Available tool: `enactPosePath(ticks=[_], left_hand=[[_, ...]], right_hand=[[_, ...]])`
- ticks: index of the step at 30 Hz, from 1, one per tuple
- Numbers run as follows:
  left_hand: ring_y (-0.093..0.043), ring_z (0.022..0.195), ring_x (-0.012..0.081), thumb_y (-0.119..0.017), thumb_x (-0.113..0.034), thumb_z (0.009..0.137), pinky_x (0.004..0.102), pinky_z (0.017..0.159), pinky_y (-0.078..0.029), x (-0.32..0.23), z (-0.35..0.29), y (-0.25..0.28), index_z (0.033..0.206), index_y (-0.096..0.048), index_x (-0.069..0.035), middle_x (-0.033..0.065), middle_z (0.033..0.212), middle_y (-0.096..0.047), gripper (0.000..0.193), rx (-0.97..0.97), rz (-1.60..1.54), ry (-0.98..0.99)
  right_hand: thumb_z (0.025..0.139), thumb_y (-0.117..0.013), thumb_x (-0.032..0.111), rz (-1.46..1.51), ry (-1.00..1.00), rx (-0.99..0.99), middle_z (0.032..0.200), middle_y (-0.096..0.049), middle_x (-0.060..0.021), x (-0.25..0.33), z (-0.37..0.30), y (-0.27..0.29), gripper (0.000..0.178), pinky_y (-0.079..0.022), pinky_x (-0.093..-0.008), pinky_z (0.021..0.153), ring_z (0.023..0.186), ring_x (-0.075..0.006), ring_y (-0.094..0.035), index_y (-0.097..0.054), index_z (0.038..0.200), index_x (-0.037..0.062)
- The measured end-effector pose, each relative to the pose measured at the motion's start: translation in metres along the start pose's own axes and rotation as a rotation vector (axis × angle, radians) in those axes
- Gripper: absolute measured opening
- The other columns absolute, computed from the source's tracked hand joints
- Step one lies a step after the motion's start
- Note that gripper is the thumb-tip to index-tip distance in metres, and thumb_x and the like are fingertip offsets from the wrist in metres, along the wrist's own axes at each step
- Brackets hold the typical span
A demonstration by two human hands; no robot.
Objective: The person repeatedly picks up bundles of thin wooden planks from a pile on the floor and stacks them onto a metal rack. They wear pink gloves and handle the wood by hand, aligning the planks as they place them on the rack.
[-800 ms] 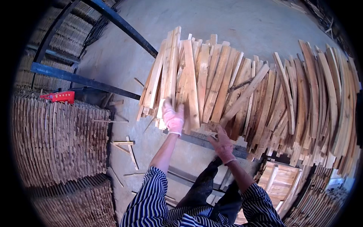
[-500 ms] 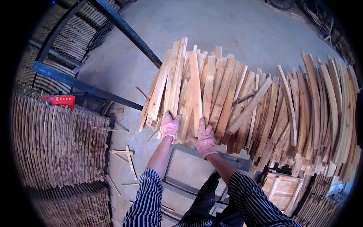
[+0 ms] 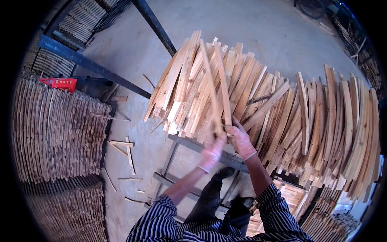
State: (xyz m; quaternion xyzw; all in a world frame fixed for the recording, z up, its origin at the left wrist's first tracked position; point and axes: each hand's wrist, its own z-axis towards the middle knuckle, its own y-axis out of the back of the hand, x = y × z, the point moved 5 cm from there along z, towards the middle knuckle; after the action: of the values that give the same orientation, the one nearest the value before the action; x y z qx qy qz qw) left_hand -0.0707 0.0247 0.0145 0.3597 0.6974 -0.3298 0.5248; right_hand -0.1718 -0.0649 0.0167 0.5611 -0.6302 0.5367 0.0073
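Both hands wear pinkish work gloves. My left hand (image 3: 212, 151), slightly smeared by motion, is closed on the near end of a thin wooden strip (image 3: 211, 86) that slants away from me over the pile. Just to its right, my right hand (image 3: 241, 141) grips the near end of another wooden strip (image 3: 223, 80), thumb on top. The two strips stand apart at their far ends and come close together at my hands. Beneath them lies a wide pile of wooden strips (image 3: 189, 92), their ends uneven.
The pile rests on a dark metal frame (image 3: 193, 144) and stretches far to the right. Dark metal bars (image 3: 96, 66) rise at the left. Tall stacks of strips (image 3: 60, 133) line the left side, a red object (image 3: 63, 84) on top. Offcuts (image 3: 130, 155) litter the floor.
My left hand has left the pile's left side and moved right and nearer, now with a strip. My right hand has shifted right with a strip. The two strips have been picked out.
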Motion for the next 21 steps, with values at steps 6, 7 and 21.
enactPosePath(ticks=[6,7,21], left_hand=[[-0.056,0.126,0.0306,-0.061,-0.036,0.106,0.0378,0.111,-0.042,0.066,-0.010,0.028,0.155,-0.042,-0.003,0.0182,0.137,-0.058,0.062,-0.076,0.248,-0.198],[-0.053,0.130,0.0346,-0.062,-0.037,0.105,0.0396,0.114,-0.040,0.041,0.000,0.016,0.152,-0.046,-0.003,0.0211,0.141,-0.055,0.060,-0.054,0.212,-0.181],[-0.056,0.131,0.0432,-0.071,-0.024,0.089,0.0472,0.108,-0.048,-0.004,0.184,0.158,0.159,-0.032,-0.011,0.0252,0.149,-0.052,0.081,-0.217,1.216,0.122]], right_hand=[[0.087,-0.073,0.010,-0.443,-0.057,-0.025,0.139,-0.058,-0.0102,-0.009,-0.009,0.022,0.085,-0.050,-0.0357,0.102,0.121,-0.0214,-0.059,-0.031,0.161,0.0065],[0.087,-0.072,0.009,-0.504,-0.088,-0.073,0.137,-0.060,-0.0091,-0.005,-0.016,0.050,0.083,-0.052,-0.0361,0.100,0.119,-0.0210,-0.061,-0.033,0.160,0.0062],[0.084,-0.076,0.064,1.118,-0.052,0.366,0.114,-0.058,-0.0100,0.033,-0.056,0.038,0.103,-0.057,-0.0316,0.073,0.091,-0.0151,-0.059,-0.035,0.148,-0.0061]])
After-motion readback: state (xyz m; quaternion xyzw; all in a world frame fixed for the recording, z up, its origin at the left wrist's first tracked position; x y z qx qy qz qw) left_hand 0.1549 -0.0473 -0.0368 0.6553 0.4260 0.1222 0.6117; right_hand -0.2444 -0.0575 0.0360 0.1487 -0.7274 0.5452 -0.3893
